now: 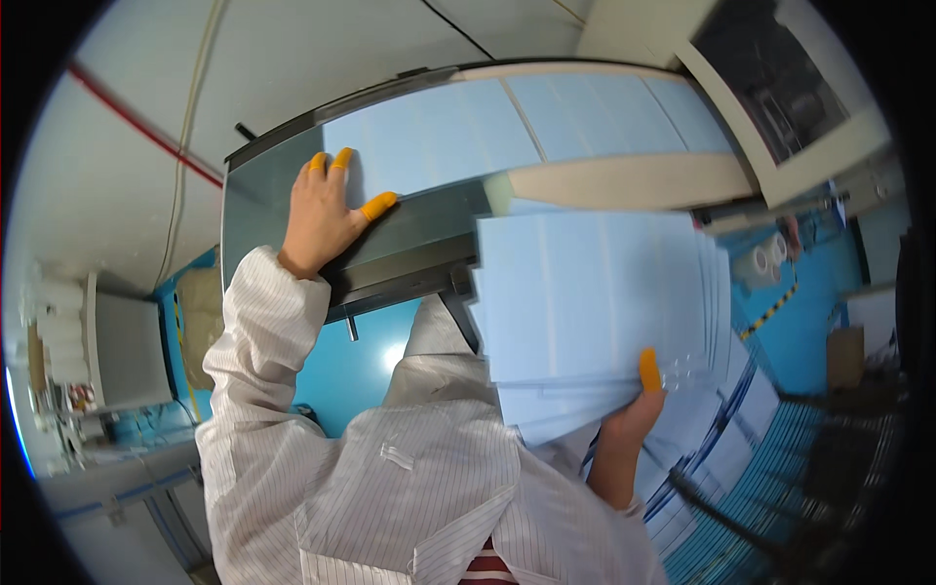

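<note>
My left hand (330,214) wears orange finger cots and lies spread at the left end of a pale blue sheet (434,136). Its fingertips and thumb touch or sit close to the sheet's edges; nothing is gripped. That sheet lies flat on a dark conveyor-like bed (263,200). My right hand (632,419) carries a loose, fanned stack of pale blue sheets (595,292) in front of my body. The orange-capped thumb presses on the stack's top near its lower right corner, while the other fingers are hidden beneath.
More blue sheets (595,117) lie in a row to the right, on a beige belt (624,183). A pale machine with a dark window (770,73) stands at the far right. Below right is a rack (721,429) with pale sheets. White rolls (765,261) stand beyond it.
</note>
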Tool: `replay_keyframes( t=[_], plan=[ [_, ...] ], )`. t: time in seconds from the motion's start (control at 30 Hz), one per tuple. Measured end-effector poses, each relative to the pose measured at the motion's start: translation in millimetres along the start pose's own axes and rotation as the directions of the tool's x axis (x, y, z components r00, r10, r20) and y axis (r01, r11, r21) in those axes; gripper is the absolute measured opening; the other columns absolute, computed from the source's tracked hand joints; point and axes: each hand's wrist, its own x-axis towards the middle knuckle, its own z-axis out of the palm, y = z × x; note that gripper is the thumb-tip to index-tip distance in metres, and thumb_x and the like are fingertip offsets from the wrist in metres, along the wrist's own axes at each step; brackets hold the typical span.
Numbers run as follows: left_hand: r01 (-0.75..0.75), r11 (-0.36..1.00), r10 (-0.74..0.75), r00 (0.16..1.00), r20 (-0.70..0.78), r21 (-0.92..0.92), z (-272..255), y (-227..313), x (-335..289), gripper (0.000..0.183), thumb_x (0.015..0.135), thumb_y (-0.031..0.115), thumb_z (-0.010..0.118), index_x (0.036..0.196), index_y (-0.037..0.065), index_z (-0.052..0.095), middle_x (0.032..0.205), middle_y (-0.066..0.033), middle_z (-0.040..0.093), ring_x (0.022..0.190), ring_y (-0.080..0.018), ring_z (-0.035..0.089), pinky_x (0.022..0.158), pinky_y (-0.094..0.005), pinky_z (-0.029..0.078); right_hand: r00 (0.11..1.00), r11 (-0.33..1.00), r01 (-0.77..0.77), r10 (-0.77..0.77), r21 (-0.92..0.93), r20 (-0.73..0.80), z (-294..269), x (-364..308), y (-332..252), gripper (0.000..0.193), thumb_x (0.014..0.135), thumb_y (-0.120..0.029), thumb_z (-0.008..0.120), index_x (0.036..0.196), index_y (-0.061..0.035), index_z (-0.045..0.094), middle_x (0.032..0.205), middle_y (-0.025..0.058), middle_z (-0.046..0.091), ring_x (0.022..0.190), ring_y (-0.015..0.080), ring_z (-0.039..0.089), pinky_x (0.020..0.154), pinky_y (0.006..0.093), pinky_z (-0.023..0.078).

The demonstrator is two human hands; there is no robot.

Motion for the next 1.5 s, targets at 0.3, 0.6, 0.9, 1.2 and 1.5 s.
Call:
replay_keyframes(
  t=[0.3, 0.6, 0.9, 1.2, 1.5],
  plan=[
    [0.036, 0.951, -0.047, 0.998, -0.029, -0.308, 3, -11, 12, 0.039, 0.083, 0.025, 0.061, 0.107, -0.004, 0.055, 0.104, -0.0202, 0.057, 0.094, -0.0328, 0.055, 0.083, -0.0356, 0.043, 0.983, 0.981, -0.121, 0.097, 0.151, 0.159, -5, 8, 14, 0.041, 0.081, -0.003, 0.058, 0.12, -0.0052, 0.045, 0.107, 0.008, 0.055, 0.097, 0.0206, 0.056, 0.085, 0.0332, 0.048],
    [-0.029, 0.865, -0.003, 0.998, -0.062, -0.501, 1, 6, 13, 0.03, 0.082, 0.017, 0.06, 0.105, -0.002, 0.057, 0.105, -0.018, 0.057, 0.095, -0.0322, 0.054, 0.083, -0.0357, 0.042, 0.975, 0.978, -0.177, 0.158, 0.113, 0.159, 11, -7, 7, 0.039, 0.082, -0.005, 0.059, 0.119, -0.0069, 0.047, 0.112, 0.0046, 0.052, 0.106, 0.0177, 0.049, 0.095, 0.035, 0.038],
    [-0.022, 0.753, 0.071, 0.996, 0.047, -0.658, -30, 108, -15, 0.027, 0.073, 0.009, 0.068, 0.098, 0.003, 0.059, 0.092, -0.0077, 0.056, 0.083, -0.0196, 0.05, 0.074, -0.0292, 0.039, 0.971, 0.97, -0.153, 0.111, 0.189, 0.213, -7, -2, 12, 0.029, 0.083, -0.007, 0.059, 0.111, -0.0078, 0.052, 0.103, 0.0019, 0.056, 0.095, 0.0133, 0.054, 0.085, 0.03, 0.044],
    [0.233, -0.132, -0.324, 0.908, 0.263, -0.964, -45, 70, -18, 0.015, 0.089, 0.006, 0.049, 0.104, 0.004, 0.051, 0.078, 0.0007, 0.053, 0.063, -0.0039, 0.047, 0.056, -0.0149, 0.039, 0.984, 0.983, -0.1, 0.075, 0.156, 0.16, -11, -1, 12, 0.031, 0.085, -0.012, 0.058, 0.114, -0.0072, 0.048, 0.104, 0.0012, 0.054, 0.097, 0.012, 0.052, 0.086, 0.0304, 0.042],
    [0.378, 0.008, -0.801, 0.556, 0.22, -0.926, -26, -151, -51, 0.026, 0.081, 0.0, 0.035, 0.097, -0.003, 0.056, 0.074, 0.0009, 0.047, 0.06, -0.0075, 0.042, 0.054, -0.0195, 0.035, 0.979, 0.985, -0.153, 0.14, 0.079, 0.146, -18, -1, 5, 0.048, 0.086, -0.015, 0.056, 0.128, -0.0003, 0.036, 0.118, 0.0107, 0.047, 0.108, 0.0204, 0.048, 0.095, 0.0344, 0.038]
  ],
)
